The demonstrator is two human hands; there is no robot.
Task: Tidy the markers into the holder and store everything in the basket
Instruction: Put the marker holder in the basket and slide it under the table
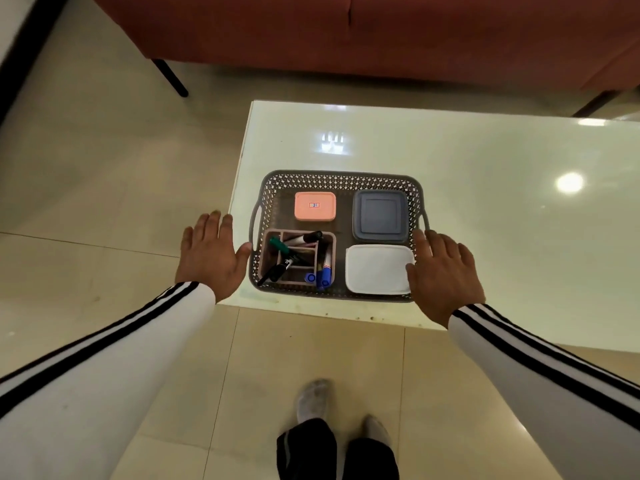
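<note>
A grey perforated basket sits at the near left corner of the glass table. Inside, at the front left, a pink divided holder carries several markers with black, green and blue caps. A pink lidded box, a dark grey square box and a white box fill the other places. My left hand hovers open just left of the basket, thumb near its side. My right hand is open at the basket's right edge, overlapping the white box's corner.
A red sofa with black legs stands beyond the table. Beige floor tiles spread to the left and in front. My feet in grey socks stand just before the table's near edge.
</note>
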